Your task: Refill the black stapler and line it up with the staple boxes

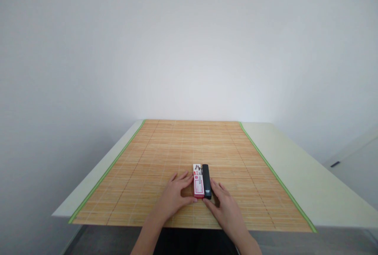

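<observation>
A small white box [197, 168] with a dark picture on it lies flat on the mat. Just nearer to me is a red-and-white box [199, 187] with a label on its top. A black stapler [207, 182] lies lengthwise along the right side of both boxes. My left hand [174, 196] rests at the boxes' left side, fingers stretched out and thumb by the near corner. Against the stapler's right side are the fingertips of my right hand [224, 206], its thumb at the stapler's near end. Both hands have their fingers apart.
A bamboo mat [191, 141] with green edging covers the middle of a white table [283, 156]. The table's far edge meets a plain wall [189, 50]. The near table edge is just in front of my body.
</observation>
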The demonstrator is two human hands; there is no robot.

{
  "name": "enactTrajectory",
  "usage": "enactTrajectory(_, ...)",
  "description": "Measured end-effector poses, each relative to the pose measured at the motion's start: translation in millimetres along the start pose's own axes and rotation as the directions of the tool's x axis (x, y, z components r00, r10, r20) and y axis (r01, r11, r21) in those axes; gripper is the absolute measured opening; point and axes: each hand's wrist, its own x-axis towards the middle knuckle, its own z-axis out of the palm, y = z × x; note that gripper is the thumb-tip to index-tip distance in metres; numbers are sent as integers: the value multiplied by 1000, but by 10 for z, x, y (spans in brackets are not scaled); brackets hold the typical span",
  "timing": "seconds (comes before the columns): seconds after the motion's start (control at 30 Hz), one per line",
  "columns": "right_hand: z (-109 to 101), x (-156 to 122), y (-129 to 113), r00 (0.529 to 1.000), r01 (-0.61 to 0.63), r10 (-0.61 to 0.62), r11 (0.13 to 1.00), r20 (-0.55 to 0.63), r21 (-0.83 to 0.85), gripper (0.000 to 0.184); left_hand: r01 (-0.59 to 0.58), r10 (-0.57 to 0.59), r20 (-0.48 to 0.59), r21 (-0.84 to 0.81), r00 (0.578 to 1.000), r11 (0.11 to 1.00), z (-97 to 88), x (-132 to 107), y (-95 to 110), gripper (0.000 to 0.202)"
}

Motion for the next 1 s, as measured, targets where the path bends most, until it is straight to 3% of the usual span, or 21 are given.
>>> enactTrajectory(0.3, -117, 4, 85, 1000, 19, -18, 992, 7, -121, 68, -45, 46, -13, 67, 999, 997, 104, 94, 75, 87)
enactTrajectory(0.47, -356, -91, 471, 1000, 3, 1, 981, 20, -192, 71, -121, 122, -13, 76, 992, 990, 360, 310, 323, 93)
enactTrajectory(0.67, -747, -273, 1053, 997, -64, 72, 964, 21, -257, 72, -163, 158, 92, 56, 983, 985, 749, 615, 712, 106)
enactTrajectory(0.8, -970, -341, 1293, 994, -105, 111, 952, 4, -287, 69, -212, 204, 103, 64, 973, 975, 948, 788, 857, 97)
enactTrajectory(1.0, -1175, -373, 1454, 988, -154, 154, 946, -24, -284, 67, -270, 265, 82, 57, 961, 961, 1148, 1002, 909, 74)
